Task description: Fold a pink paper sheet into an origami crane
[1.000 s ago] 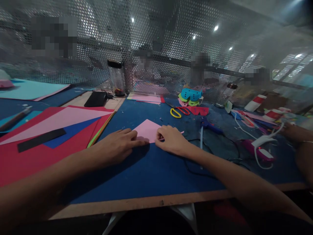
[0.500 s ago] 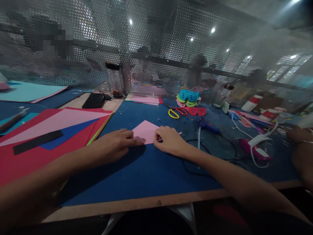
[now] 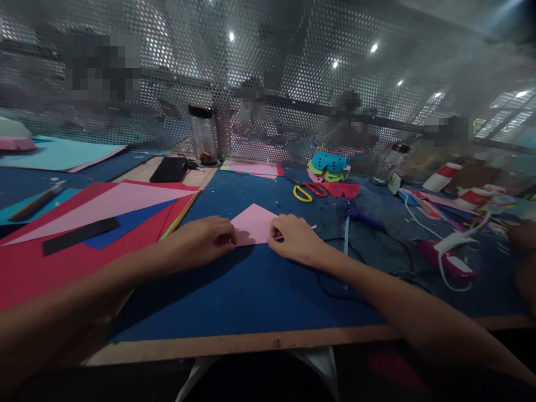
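Observation:
A pink sheet of paper (image 3: 253,222) lies on the blue table, its peak pointing away from me and a straight edge towards me. My left hand (image 3: 205,239) has its fingers curled around the left corner, thumb and fingertips closed there. Pinched at the right side is my right hand (image 3: 295,239), fingers bent over the paper, and a thin pink tip sticks out behind it. Both hands hide the paper's side corners. Beyond the right hand are scissors (image 3: 302,193) with yellow and red handles, and a blue glue gun (image 3: 363,215).
Red, pink and blue sheets with a black strip (image 3: 81,237) lie at the left. Cut-out masks (image 3: 330,163) and a glass bottle (image 3: 202,137) stand at the back by the perforated screen. Cables and a magenta device (image 3: 446,259) lie right, near another person's hand (image 3: 523,243).
The fingers of my left hand have gone from stretched along the paper's near edge to curled at its left corner. My right hand stays at the right side. The view has shifted slightly.

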`<state>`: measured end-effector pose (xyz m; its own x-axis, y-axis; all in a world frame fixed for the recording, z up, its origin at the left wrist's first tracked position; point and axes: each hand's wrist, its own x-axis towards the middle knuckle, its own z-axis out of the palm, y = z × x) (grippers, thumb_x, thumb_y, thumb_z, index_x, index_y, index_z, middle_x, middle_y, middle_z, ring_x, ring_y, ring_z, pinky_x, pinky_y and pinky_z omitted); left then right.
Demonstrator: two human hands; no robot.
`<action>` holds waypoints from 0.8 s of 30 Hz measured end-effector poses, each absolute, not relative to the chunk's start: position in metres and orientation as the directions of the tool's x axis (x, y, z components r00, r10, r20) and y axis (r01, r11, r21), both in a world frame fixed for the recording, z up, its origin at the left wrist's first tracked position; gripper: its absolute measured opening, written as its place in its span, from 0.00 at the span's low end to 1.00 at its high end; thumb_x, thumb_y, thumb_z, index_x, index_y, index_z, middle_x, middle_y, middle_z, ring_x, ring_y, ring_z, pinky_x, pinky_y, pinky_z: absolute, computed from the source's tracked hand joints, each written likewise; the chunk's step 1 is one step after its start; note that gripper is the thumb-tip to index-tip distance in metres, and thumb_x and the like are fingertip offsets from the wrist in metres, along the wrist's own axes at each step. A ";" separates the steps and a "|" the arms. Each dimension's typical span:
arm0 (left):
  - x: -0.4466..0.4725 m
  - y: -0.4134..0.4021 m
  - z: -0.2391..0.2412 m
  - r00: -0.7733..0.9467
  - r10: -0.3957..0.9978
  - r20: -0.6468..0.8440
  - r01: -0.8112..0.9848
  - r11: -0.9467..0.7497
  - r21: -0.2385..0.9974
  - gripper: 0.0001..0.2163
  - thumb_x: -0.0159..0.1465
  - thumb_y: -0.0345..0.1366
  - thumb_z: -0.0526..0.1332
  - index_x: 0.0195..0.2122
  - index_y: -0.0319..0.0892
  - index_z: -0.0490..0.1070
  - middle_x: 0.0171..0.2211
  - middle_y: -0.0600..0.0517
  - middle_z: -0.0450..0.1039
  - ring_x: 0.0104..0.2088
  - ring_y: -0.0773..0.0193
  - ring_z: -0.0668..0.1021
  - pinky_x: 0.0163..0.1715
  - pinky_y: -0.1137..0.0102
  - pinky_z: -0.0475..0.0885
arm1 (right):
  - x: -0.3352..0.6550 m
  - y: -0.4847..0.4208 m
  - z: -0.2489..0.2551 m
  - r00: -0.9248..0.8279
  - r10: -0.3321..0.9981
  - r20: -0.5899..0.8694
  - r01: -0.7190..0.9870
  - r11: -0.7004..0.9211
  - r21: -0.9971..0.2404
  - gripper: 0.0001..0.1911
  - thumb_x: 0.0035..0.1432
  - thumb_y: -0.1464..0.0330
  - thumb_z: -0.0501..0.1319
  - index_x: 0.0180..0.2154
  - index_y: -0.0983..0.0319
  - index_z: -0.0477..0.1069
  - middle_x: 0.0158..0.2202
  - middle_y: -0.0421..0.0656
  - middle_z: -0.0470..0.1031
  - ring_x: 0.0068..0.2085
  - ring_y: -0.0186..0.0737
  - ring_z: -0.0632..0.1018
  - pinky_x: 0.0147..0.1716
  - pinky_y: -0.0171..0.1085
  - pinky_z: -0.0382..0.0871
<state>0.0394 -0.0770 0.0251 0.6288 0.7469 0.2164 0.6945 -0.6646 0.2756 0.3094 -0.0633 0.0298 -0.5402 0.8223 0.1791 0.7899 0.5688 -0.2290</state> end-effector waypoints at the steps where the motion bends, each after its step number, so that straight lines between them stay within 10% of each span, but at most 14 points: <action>1: 0.039 -0.076 0.025 0.618 0.759 0.206 0.706 -0.650 0.280 0.08 0.68 0.39 0.59 0.36 0.42 0.75 0.35 0.49 0.75 0.36 0.60 0.76 0.35 0.69 0.66 | 0.309 -0.063 0.030 -0.541 0.822 0.177 0.790 0.569 -0.227 0.05 0.61 0.66 0.61 0.34 0.60 0.72 0.40 0.45 0.77 0.41 0.43 0.72 0.40 0.40 0.57; 24: 0.032 -0.074 0.040 0.545 0.836 0.069 0.781 -0.536 0.322 0.10 0.65 0.43 0.61 0.35 0.42 0.76 0.35 0.49 0.76 0.35 0.58 0.76 0.34 0.68 0.65 | 0.313 -0.060 0.038 -0.675 0.718 0.172 0.681 0.695 -0.231 0.08 0.68 0.63 0.61 0.42 0.60 0.74 0.43 0.44 0.76 0.46 0.42 0.74 0.44 0.40 0.59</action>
<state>0.0317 -0.0743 0.0396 0.5447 0.8358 0.0691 0.7809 -0.5355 0.3216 0.3125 -0.0603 0.0379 -0.6745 0.7179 0.1723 0.6807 0.6951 -0.2312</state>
